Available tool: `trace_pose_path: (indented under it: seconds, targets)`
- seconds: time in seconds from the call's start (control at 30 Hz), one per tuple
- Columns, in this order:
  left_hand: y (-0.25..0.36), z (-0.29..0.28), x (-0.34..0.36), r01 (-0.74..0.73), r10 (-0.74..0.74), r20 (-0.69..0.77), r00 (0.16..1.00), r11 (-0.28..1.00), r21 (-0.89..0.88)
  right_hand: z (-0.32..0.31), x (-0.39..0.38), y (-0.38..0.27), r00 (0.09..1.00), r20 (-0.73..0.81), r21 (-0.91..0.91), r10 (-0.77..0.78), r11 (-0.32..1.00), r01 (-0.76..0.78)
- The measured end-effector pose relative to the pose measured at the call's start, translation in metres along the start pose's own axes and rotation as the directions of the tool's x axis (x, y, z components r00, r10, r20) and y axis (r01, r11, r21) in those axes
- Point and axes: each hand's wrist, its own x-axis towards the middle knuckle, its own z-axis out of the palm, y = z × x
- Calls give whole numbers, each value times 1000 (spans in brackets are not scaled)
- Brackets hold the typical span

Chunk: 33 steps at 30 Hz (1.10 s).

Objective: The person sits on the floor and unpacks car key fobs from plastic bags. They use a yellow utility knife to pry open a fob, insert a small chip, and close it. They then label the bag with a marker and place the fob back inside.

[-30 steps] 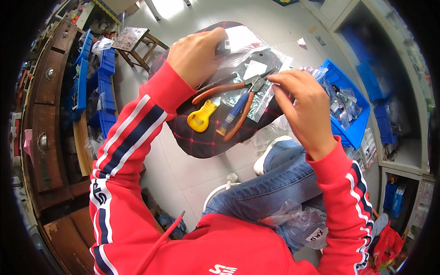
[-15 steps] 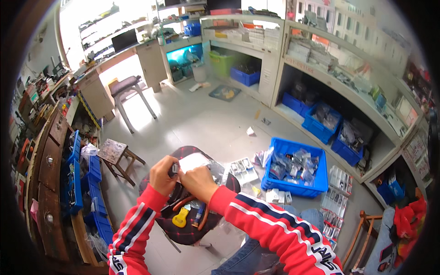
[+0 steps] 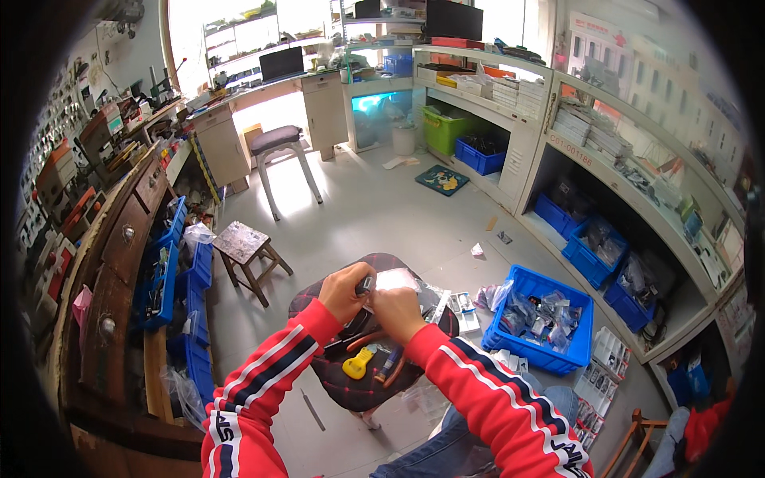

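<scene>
My left hand point(image 3: 345, 292) is closed around a small dark-and-grey block-like piece point(image 3: 364, 285), whose end shows by the thumb. Pressed up against it, my right hand point(image 3: 397, 313) is closed too; what its fingers hold is hidden. Both are above a dark padded stool point(image 3: 331, 381) with red lines. On that seat, below my hands, lie a yellow-handled tool point(image 3: 358, 364), a blue-and-dark stick-like tool point(image 3: 388, 365) and orange-handled pliers point(image 3: 363, 341). A white sheet or bag point(image 3: 396, 279) lies just beyond my fingers.
A blue crate point(image 3: 535, 362) of small bagged parts stands at the right, beside trays of parts point(image 3: 610, 356). A low wooden stool point(image 3: 241, 240) and a grey stool point(image 3: 276, 140) are farther off. Blue bins point(image 3: 163, 291) line the left drawers; cabinets point(image 3: 510, 127) bound the right.
The view has swung, so the whole scene sits farther right in the picture. My hands stay together over the stool, with little visible change in their grip.
</scene>
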Motion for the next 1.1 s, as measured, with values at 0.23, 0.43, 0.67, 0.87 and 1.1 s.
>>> trace_pose_path:
  seconds: [0.23, 0.43, 0.67, 0.87, 1.1]
  targets:
    - [-4, 2, 0, 41, -43, 30, 999, 996, 73, -6, -7, 6, 998, -48, 77, 47, 996, -43]
    - [-6, 1, 1, 155, -159, 45, 986, 984, 87, -27, -14, 12, 987, -82, 185, 142, 975, -125]
    - [-24, 8, -5, 239, -241, 102, 965, 971, 28, -80, -46, 23, 918, -117, 666, 378, 716, -210]
    - [46, -3, -3, 380, -258, 391, 884, 882, -277, -192, -148, 21, 906, -312, 525, 285, 847, -85]
    - [234, 92, -64, 845, -19, 860, 510, 194, -498, -261, -277, -44, 803, -511, 200, 308, 951, -238]
